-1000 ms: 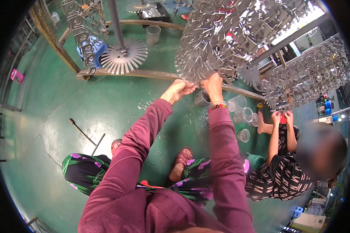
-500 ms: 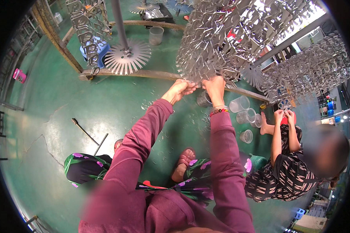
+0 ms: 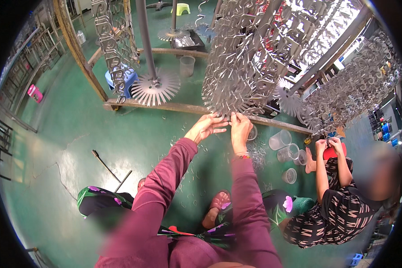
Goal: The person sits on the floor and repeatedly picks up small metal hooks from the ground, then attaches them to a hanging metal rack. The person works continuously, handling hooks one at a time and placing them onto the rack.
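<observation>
A tall cluster of grey curved metal pieces [image 3: 243, 67] hangs in front of me. At its lower edge my left hand [image 3: 204, 127] pinches with thumb and forefinger, its other fingers stretched out. Right beside it, my right hand [image 3: 240, 130] is closed in a pinch at the same edge. The fingertips nearly meet, and whatever small thing lies between them is too small to make out. Behind my right hand stands a clear plastic cup [image 3: 252, 132], partly hidden. Loose metal pieces [image 3: 260, 154] lie scattered on the green floor near it.
A wooden rail [image 3: 174, 107] crosses behind my hands. To the left stand a slotted metal disc [image 3: 155, 88] on a pole and a blue stool [image 3: 128, 82]. Clear tubs [image 3: 280, 140] sit at right, near a seated co-worker [image 3: 330, 196] handling something small. Dark rods [image 3: 109, 169] lie on the floor.
The whole view has shifted, so the rack and floor things sit lower. My hands stay together at the cluster's lower edge; the left hand's outer fingers are more spread.
</observation>
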The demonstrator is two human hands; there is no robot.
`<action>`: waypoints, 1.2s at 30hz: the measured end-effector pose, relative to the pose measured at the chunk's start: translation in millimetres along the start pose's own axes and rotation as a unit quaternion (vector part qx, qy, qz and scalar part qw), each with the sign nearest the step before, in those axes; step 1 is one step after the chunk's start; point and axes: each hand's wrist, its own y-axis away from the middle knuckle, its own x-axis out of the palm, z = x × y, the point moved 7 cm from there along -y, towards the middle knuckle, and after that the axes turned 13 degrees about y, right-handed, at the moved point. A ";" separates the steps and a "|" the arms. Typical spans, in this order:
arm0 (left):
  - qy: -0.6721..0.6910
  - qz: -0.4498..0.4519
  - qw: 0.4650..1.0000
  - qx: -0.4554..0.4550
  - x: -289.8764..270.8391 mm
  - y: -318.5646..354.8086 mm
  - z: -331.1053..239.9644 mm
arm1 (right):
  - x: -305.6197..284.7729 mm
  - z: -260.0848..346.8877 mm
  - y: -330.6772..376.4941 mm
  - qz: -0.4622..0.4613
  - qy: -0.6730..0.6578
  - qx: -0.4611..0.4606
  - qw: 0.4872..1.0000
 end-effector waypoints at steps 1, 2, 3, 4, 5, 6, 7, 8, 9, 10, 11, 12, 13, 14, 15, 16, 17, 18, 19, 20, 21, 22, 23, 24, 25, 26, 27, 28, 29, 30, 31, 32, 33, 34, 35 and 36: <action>0.017 0.014 1.000 0.006 2.9 2.3 0.0 | 1.1 -2.9 1.3 0.013 0.008 0.018 1.000; 0.035 0.028 0.999 0.009 6.1 3.8 1.6 | 0.9 -9.1 4.4 0.005 -0.011 0.028 1.000; 0.058 0.012 0.998 0.008 6.6 2.6 3.8 | 0.1 -15.4 7.1 -0.005 -0.030 0.037 0.999; 0.080 0.012 0.997 0.010 10.3 0.6 5.3 | -3.1 -22.6 10.6 -0.016 -0.048 0.047 0.998; 0.105 -0.001 0.994 0.025 -0.2 9.4 -2.9 | 3.2 -10.1 25.7 0.056 -0.095 0.109 0.988; 0.130 -0.008 0.991 0.031 -3.6 12.4 -4.9 | -0.5 -15.0 37.3 0.059 -0.122 0.129 0.982; 0.138 0.012 0.990 0.028 -4.1 16.2 -7.2 | -4.9 -20.0 49.1 0.062 -0.148 0.150 0.975; 0.138 0.012 0.990 0.031 -7.1 18.9 -9.8 | -9.3 -23.4 56.7 0.066 -0.175 0.168 0.968; 0.140 0.018 0.990 0.030 -4.3 17.8 -8.2 | -29.5 -26.9 56.1 0.026 -0.183 0.178 0.966; 0.142 0.022 0.989 0.029 -2.5 17.0 -7.8 | -48.6 -27.8 49.2 -0.012 -0.175 0.162 0.971; 0.152 0.012 0.988 0.027 1.0 17.8 -6.2 | -70.0 -26.1 36.0 -0.050 -0.136 0.104 0.984; 0.160 0.011 0.987 0.020 2.2 17.1 -5.2 | -89.4 -15.7 20.9 -0.087 -0.095 0.046 0.991; 0.169 0.009 0.985 0.013 2.9 16.4 -5.4 | -97.9 -7.0 5.6 -0.074 -0.073 0.017 0.994; 0.177 0.005 0.984 0.007 1.9 16.3 -4.9 | -104.3 5.7 -9.3 -0.060 -0.052 -0.011 0.997; 0.169 0.014 0.986 0.007 4.1 14.8 -3.7 | -107.1 10.8 -22.3 -0.040 -0.024 -0.033 0.998; 0.160 0.010 0.987 0.002 5.4 12.2 -0.8 | -103.6 -1.1 -36.1 -0.038 0.029 -0.096 0.994; 0.152 -0.001 0.988 0.002 0.5 13.9 -1.6 | -99.0 0.5 -40.5 -0.022 0.021 -0.079 0.996; 0.144 -0.012 0.989 0.003 -3.9 15.6 -1.4 | -95.9 1.7 -42.3 -0.006 0.013 -0.062 0.998; 0.114 -0.035 0.993 -0.013 -9.1 17.2 2.5 | -96.0 2.4 -43.1 0.004 0.021 -0.047 0.999; 0.081 -0.062 0.994 -0.029 -16.9 21.5 5.7 | -96.7 6.8 -40.6 0.016 0.026 -0.028 0.999; 0.048 -0.089 0.994 -0.045 -24.6 26.4 8.3 | -96.6 9.6 -36.9 0.028 0.031 -0.010 0.999; -0.006 -0.110 0.991 -0.075 -32.9 34.9 13.8 | -96.3 10.4 -32.2 0.022 0.013 0.002 1.000; -0.062 -0.127 0.984 -0.110 -35.5 44.3 24.2 | -100.2 6.9 -28.1 0.010 -0.002 0.016 1.000; -0.116 -0.143 0.972 -0.144 -37.3 55.1 33.7 | -102.8 3.0 -24.8 0.000 -0.016 0.030 0.999; -0.211 -0.155 0.956 -0.135 -37.3 63.1 38.3 | -105.7 -1.9 -21.6 0.006 -0.018 0.044 0.999; -0.309 -0.127 0.939 -0.074 -24.9 65.2 28.5 | -108.7 2.1 -19.1 0.007 -0.010 0.035 0.999; -0.401 -0.097 0.911 -0.016 -9.8 66.8 22.7 | -112.9 5.6 -16.3 0.011 0.000 0.026 1.000; -0.488 -0.066 0.869 0.042 7.3 68.4 18.7 | -117.3 9.1 -13.9 0.014 0.010 0.018 1.000; -0.509 -0.072 0.846 0.137 41.8 75.0 7.0 | -124.3 8.5 -12.2 0.020 0.025 0.016 0.999; -0.540 -0.069 0.821 0.175 70.5 79.0 -1.4 | -128.8 8.4 -11.6 0.032 0.040 0.017 0.999; -0.568 -0.065 0.792 0.214 96.7 81.2 -9.9 | -133.2 7.8 -11.2 0.043 0.054 0.017 0.997; -0.595 -0.060 0.761 0.252 116.5 83.5 -13.8 | -137.5 9.9 -10.4 0.054 0.068 0.016 0.996; -0.600 -0.044 0.746 0.287 131.8 84.4 -13.5 | -143.6 17.4 -9.5 0.061 0.083 0.008 0.995; -0.603 -0.027 0.730 0.321 145.2 85.3 -11.6 | -143.9 17.3 -7.7 0.073 0.087 0.005 0.994; -0.605 -0.008 0.711 0.357 157.5 84.8 -10.9 | -145.2 17.6 -8.9 0.082 0.092 0.000 0.992; -0.607 -0.009 0.706 0.365 161.9 83.9 -8.7 | -146.5 17.4 -9.2 0.091 0.097 -0.006 0.991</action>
